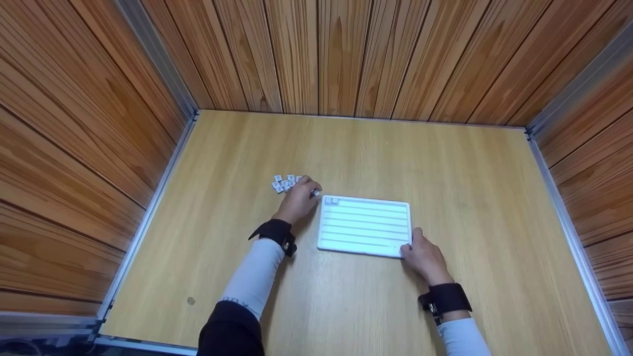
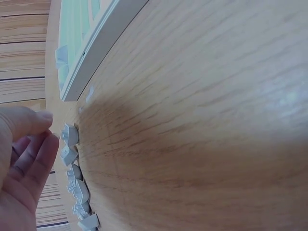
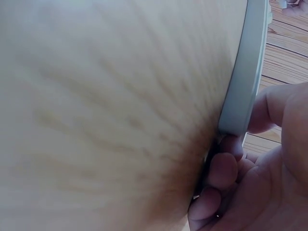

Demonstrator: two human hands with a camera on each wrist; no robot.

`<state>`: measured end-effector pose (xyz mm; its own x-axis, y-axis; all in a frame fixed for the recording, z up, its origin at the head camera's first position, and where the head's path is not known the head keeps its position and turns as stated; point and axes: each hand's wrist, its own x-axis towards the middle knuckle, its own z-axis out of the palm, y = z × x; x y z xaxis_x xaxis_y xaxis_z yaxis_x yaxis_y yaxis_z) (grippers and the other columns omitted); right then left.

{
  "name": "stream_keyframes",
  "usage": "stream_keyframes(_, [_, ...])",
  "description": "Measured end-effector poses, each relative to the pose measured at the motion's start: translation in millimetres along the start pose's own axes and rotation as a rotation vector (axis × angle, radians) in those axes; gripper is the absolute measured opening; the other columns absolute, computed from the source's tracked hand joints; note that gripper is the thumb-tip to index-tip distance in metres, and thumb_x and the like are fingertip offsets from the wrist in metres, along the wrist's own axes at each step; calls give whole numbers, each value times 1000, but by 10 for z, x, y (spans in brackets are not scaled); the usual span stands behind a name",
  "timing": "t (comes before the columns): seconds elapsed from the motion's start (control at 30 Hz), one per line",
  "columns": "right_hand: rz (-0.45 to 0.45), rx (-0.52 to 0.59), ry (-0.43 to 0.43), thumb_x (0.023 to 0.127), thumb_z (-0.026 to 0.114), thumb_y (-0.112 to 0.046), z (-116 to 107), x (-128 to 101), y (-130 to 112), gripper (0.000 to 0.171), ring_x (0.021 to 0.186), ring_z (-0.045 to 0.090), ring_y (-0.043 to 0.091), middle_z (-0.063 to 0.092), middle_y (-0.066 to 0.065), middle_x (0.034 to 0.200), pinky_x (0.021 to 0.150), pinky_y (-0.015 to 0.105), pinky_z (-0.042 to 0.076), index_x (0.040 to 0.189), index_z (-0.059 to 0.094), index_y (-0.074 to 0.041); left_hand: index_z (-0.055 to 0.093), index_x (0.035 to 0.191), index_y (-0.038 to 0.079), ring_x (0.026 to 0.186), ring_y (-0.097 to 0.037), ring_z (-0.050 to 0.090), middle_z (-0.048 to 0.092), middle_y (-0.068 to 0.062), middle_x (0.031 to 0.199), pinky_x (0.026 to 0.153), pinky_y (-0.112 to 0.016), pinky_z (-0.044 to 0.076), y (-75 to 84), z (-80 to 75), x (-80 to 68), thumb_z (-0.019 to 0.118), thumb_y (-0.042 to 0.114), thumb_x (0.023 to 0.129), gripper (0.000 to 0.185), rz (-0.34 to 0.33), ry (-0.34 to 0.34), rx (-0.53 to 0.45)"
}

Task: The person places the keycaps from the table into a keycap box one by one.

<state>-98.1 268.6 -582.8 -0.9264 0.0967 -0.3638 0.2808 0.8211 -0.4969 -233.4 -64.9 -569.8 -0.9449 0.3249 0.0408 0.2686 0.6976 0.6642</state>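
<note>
My left hand [image 1: 298, 199] is just left of the white board [image 1: 366, 225], its thumb and fingertips brought together. A small white keycap [image 1: 315, 193] shows at those fingertips in the head view; in the left wrist view the fingers [image 2: 30, 163] largely hide what lies between them. Beside that hand lies a loose cluster of white keycaps [image 1: 281, 185]. The board is a shallow rectangle with several ridged rows, and two keycaps [image 1: 331, 201] sit at its upper left corner. My right hand [image 1: 424, 257] grips the lower right corner, thumb on top, fingers [image 3: 223, 171] tucked below the rim.
A light wooden table [image 1: 366, 306] carries everything. Wood-plank walls [image 1: 341, 59] enclose it at the back and both sides, with metal rails [image 1: 148, 212] along the edges. A small dark round spot [image 1: 191, 300] marks the tabletop at the near left.
</note>
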Motion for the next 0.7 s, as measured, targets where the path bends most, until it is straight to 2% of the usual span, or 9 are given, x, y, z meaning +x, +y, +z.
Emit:
stream_keyframes(0.17, [2,1,-6,97,50,-19,2,-4,5,33,75,49,27,49,12,88,59,35,35,121,41,1,71,113,7,104,-19,61,60,-4,113,90,-32,52,15,-2,3,70,6,94,19,-15,-18,10])
stream_keyframes(0.4, [-12,-13,7,96,50,-19,-14,-10,8,30,73,48,27,48,12,85,58,35,35,117,41,1,71,116,7,107,-18,61,60,-3,115,94,-32,53,47,2,14,69,4,94,22,-5,-45,-31])
stream_keyframes(0.7, [-17,-20,20,96,49,-20,0,-4,-1,30,73,48,27,49,11,85,58,35,34,116,42,0,71,114,4,103,-18,62,62,-5,112,88,-32,54,55,27,1,68,6,94,20,24,-6,-2])
